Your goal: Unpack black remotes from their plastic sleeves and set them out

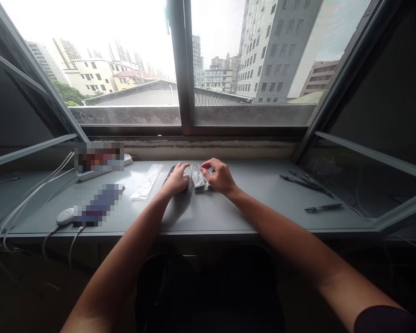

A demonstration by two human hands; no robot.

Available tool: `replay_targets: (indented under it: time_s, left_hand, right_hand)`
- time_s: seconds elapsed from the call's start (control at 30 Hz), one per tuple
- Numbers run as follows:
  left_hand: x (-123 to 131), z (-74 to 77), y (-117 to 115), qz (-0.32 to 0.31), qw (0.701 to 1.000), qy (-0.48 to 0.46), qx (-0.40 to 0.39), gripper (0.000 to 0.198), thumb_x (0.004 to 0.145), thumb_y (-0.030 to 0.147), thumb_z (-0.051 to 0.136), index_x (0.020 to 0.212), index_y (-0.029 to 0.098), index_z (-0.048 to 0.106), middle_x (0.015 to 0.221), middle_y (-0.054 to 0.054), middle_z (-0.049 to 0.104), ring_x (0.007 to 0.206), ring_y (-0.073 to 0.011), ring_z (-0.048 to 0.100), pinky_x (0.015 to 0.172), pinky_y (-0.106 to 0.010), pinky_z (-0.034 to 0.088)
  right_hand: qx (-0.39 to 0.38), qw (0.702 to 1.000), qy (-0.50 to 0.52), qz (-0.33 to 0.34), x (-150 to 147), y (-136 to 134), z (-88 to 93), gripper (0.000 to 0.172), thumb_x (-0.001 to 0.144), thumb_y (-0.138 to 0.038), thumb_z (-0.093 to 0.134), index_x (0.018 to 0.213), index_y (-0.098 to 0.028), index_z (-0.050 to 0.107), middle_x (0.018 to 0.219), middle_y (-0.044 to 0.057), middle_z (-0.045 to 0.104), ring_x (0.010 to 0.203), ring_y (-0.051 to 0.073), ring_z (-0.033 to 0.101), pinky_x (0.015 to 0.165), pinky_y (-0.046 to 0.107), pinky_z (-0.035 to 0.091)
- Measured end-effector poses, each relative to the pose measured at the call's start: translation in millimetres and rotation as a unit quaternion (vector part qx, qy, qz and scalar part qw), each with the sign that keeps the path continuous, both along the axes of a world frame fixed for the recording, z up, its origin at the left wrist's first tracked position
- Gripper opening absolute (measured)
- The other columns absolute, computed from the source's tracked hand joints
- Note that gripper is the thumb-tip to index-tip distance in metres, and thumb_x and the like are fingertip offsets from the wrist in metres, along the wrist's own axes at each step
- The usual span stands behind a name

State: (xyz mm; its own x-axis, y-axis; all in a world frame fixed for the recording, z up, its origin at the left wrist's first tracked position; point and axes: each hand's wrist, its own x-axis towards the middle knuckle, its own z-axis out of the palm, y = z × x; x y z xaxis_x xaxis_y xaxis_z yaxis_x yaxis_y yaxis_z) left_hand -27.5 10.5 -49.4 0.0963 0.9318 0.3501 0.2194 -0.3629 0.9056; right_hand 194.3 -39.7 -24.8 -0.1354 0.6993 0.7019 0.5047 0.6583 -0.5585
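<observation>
A small crinkled clear plastic bag (197, 175) is between my hands near the back of the grey desk, with something greyish inside that I cannot make out. My right hand (221, 176) pinches the bag's upper right side between thumb and fingertips. From the other side, my left hand (177, 180) closes its fingers on the bag's left edge. A dark flat item (168, 173) with light marks shows partly behind my left hand, which hides most of it. To the left lies a long, flat white plastic sleeve (147, 182).
Several dark pens (305, 181) lie at the right, and a single pen (323, 208) rests nearer the front edge. On the left are a pixelated dark blue object (102, 206), a round white charger (65, 216), a power strip (127, 160) and white cables (31, 199). A window stands behind.
</observation>
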Motion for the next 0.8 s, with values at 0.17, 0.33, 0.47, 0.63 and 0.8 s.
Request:
replay_targets:
  time_s: [0.17, 0.33, 0.47, 0.63, 0.8]
  left_hand:
    - [3, 18.9, -14, 0.023, 0.994, 0.09, 0.059, 0.034, 0.08, 0.023, 0.084, 0.114, 0.023, 0.079, 0.156, -0.019, 0.062, 0.159, -0.0405, 0.047, 0.136, -0.054, 0.028]
    - [2, 29.3, -21, 0.035, 0.989, 0.091, 0.111, 0.028, 0.09, 0.028, 0.079, 0.118, 0.024, 0.078, 0.146, -0.017, 0.068, 0.145, -0.0379, 0.058, 0.132, -0.054, 0.035]
    - [4, 27.8, -23, 0.035, 0.988, 0.092, 0.119, 0.023, 0.09, 0.025, 0.078, 0.113, 0.023, 0.079, 0.142, -0.016, 0.069, 0.138, -0.0384, 0.061, 0.129, -0.055, 0.039]
    - [5, 22.1, -21, 0.04, 0.989, 0.074, 0.118, 0.019, 0.091, 0.023, 0.076, 0.109, 0.026, 0.08, 0.13, -0.015, 0.072, 0.134, -0.0394, 0.062, 0.128, -0.056, 0.039]
    - [7, 46.3, -37, 0.023, 0.987, 0.063, 0.149, 0.011, 0.096, 0.029, 0.074, 0.103, 0.026, 0.082, 0.122, -0.016, 0.075, 0.14, -0.0412, 0.058, 0.13, -0.058, 0.036]
  right_hand:
    - [-0.007, 1.0, -0.007, 0.001, 0, 2, -4.1, 0.007, 0.099, -0.023, 0.07, 0.097, -0.023, 0.077, 0.101, 0.007, 0.079, 0.1, 0.026, 0.072, 0.096, 0.041, 0.056]
    - [-0.009, 1.0, -0.013, -0.011, 2, 5, -6.7, 0.009, 0.101, -0.023, 0.069, 0.098, -0.024, 0.077, 0.103, 0.007, 0.079, 0.103, 0.027, 0.071, 0.098, 0.042, 0.055]
    - [-0.001, 0.999, -0.043, -0.024, 4, 8, -9.6, 0.01, 0.102, -0.022, 0.068, 0.099, -0.023, 0.078, 0.101, 0.008, 0.08, 0.104, 0.029, 0.069, 0.1, 0.044, 0.054]
    - [0.011, 0.995, -0.092, -0.041, 5, 13, -15.9, 0.012, 0.104, -0.021, 0.066, 0.099, -0.023, 0.077, 0.099, 0.009, 0.079, 0.101, 0.031, 0.067, 0.101, 0.046, 0.052]
    - [0.023, 0.992, -0.115, -0.047, 3, 19, -19.9, 0.011, 0.103, -0.021, 0.067, 0.099, -0.021, 0.077, 0.102, 0.011, 0.079, 0.102, 0.032, 0.066, 0.102, 0.047, 0.052]
